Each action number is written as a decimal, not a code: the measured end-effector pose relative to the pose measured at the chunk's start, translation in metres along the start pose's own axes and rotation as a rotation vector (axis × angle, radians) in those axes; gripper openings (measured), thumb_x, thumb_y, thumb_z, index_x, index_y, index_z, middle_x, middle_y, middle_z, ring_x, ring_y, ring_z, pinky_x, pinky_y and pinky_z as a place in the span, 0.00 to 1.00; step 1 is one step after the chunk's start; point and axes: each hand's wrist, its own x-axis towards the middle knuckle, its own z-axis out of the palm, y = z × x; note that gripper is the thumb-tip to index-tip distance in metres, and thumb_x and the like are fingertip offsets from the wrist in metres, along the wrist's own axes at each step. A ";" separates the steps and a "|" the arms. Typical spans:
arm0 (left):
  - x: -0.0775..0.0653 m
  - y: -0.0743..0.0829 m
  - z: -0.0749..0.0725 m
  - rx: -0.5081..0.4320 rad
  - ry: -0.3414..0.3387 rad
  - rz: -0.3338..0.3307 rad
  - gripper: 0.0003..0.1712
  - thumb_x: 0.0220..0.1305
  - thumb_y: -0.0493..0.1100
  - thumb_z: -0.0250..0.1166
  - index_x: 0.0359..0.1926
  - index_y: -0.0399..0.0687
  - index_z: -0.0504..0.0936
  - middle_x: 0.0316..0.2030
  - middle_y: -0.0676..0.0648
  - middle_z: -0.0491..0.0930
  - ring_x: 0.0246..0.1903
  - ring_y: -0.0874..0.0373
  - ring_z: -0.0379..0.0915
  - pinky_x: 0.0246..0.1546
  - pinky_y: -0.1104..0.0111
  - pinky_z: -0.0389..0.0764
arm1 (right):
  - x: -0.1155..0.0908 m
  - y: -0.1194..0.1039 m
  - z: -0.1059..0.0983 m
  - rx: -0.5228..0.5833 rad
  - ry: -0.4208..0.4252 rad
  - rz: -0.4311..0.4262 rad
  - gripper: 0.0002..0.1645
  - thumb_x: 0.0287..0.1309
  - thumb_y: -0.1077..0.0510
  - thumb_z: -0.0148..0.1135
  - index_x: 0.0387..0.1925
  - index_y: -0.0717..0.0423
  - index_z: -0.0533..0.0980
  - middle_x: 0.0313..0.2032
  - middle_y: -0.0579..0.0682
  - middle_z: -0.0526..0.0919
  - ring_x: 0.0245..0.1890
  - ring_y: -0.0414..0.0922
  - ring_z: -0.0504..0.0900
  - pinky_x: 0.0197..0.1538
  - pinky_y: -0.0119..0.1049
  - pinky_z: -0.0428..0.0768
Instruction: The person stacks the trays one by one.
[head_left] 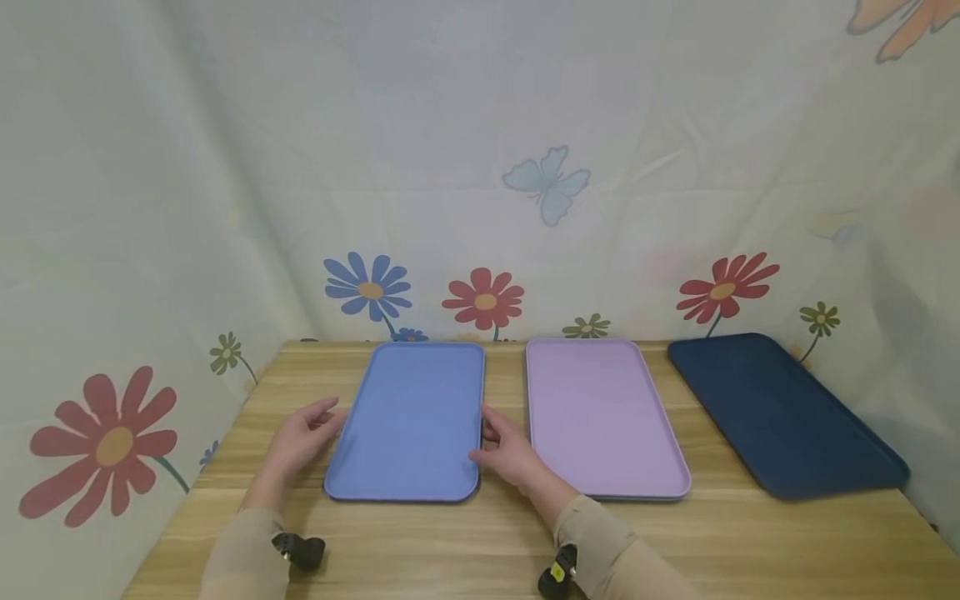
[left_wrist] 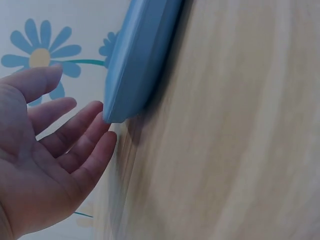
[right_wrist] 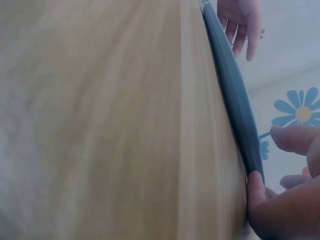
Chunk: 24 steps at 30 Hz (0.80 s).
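Observation:
A blue rectangular tray (head_left: 412, 425) lies on the wooden table between both hands. At its left edge is my left hand (head_left: 300, 437), its fingers loosely extended. In the left wrist view those fingertips are close to the underside of the blue tray's rim (left_wrist: 142, 60); whether they touch cannot be told. On the opposite side, my right hand (head_left: 510, 450) has its fingers against the tray's right edge. The right wrist view shows the little finger (right_wrist: 256, 187) at the rim (right_wrist: 235, 95), while the thumb (right_wrist: 295, 139) stands apart from it. Neither hand grips anything.
Right of the blue tray lies a lilac tray (head_left: 600, 417), with a darker edge showing beneath its front. A navy tray (head_left: 783, 417) sits at an angle on the far right. A floral cloth (head_left: 420, 167) hangs behind the wooden table (head_left: 420, 550).

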 end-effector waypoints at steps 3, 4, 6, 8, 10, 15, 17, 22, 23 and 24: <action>0.001 -0.001 0.001 0.018 -0.023 0.034 0.33 0.72 0.49 0.61 0.69 0.33 0.67 0.53 0.32 0.79 0.52 0.39 0.76 0.55 0.49 0.75 | 0.000 -0.001 -0.001 -0.014 -0.004 0.012 0.50 0.52 0.72 0.68 0.74 0.67 0.54 0.68 0.72 0.59 0.62 0.65 0.68 0.57 0.45 0.78; 0.001 -0.002 0.001 0.021 -0.032 0.046 0.33 0.71 0.49 0.61 0.68 0.33 0.67 0.52 0.32 0.80 0.51 0.40 0.76 0.54 0.49 0.76 | 0.000 -0.001 -0.001 -0.018 -0.005 0.017 0.50 0.53 0.72 0.68 0.74 0.67 0.54 0.68 0.72 0.59 0.62 0.65 0.68 0.57 0.45 0.78; 0.001 -0.003 0.001 0.026 -0.050 0.066 0.33 0.70 0.48 0.62 0.68 0.33 0.67 0.52 0.33 0.80 0.50 0.41 0.76 0.53 0.51 0.77 | 0.000 -0.001 -0.001 -0.028 -0.007 0.015 0.49 0.53 0.72 0.68 0.73 0.67 0.55 0.67 0.73 0.59 0.62 0.65 0.68 0.57 0.45 0.78; 0.001 -0.004 0.002 0.027 -0.070 0.077 0.34 0.70 0.49 0.63 0.68 0.33 0.68 0.52 0.34 0.80 0.50 0.41 0.76 0.52 0.51 0.78 | -0.001 -0.001 0.000 -0.034 -0.005 0.020 0.49 0.53 0.72 0.68 0.73 0.67 0.55 0.67 0.73 0.59 0.62 0.65 0.68 0.58 0.46 0.78; 0.001 -0.004 0.002 0.023 -0.090 0.081 0.35 0.68 0.50 0.65 0.68 0.34 0.68 0.52 0.34 0.80 0.51 0.42 0.76 0.52 0.52 0.78 | -0.001 -0.001 0.000 -0.043 -0.002 0.020 0.49 0.52 0.72 0.68 0.73 0.68 0.56 0.67 0.73 0.60 0.61 0.65 0.69 0.58 0.46 0.78; 0.002 -0.005 0.002 0.015 -0.137 0.089 0.37 0.67 0.51 0.66 0.69 0.35 0.68 0.56 0.33 0.77 0.52 0.42 0.74 0.53 0.52 0.78 | -0.002 -0.001 0.001 -0.083 0.010 0.003 0.47 0.51 0.73 0.68 0.72 0.68 0.58 0.65 0.73 0.61 0.59 0.63 0.71 0.56 0.45 0.79; 0.002 -0.005 0.002 0.009 -0.154 0.094 0.37 0.66 0.50 0.67 0.69 0.36 0.67 0.59 0.32 0.75 0.53 0.41 0.74 0.53 0.51 0.78 | -0.002 0.000 0.002 -0.104 0.009 -0.007 0.46 0.51 0.73 0.68 0.71 0.69 0.59 0.65 0.73 0.62 0.57 0.62 0.72 0.55 0.44 0.80; 0.001 -0.006 0.004 -0.035 -0.175 0.108 0.37 0.65 0.46 0.68 0.69 0.34 0.67 0.62 0.31 0.71 0.54 0.40 0.74 0.52 0.55 0.78 | -0.002 0.001 0.002 -0.138 0.001 -0.041 0.43 0.51 0.73 0.68 0.69 0.71 0.62 0.63 0.73 0.64 0.56 0.62 0.73 0.55 0.42 0.80; 0.001 -0.006 0.004 -0.042 -0.177 0.115 0.37 0.65 0.45 0.68 0.69 0.32 0.66 0.62 0.30 0.71 0.54 0.39 0.74 0.52 0.54 0.79 | -0.002 0.002 0.002 -0.146 0.001 -0.047 0.43 0.51 0.73 0.68 0.69 0.71 0.63 0.62 0.73 0.65 0.56 0.62 0.73 0.54 0.42 0.80; 0.001 -0.006 0.004 -0.047 -0.180 0.119 0.37 0.64 0.44 0.69 0.69 0.31 0.66 0.62 0.29 0.71 0.54 0.39 0.74 0.52 0.54 0.79 | -0.002 0.002 0.002 -0.153 0.001 -0.052 0.42 0.51 0.73 0.69 0.68 0.71 0.63 0.62 0.72 0.65 0.56 0.62 0.74 0.54 0.42 0.81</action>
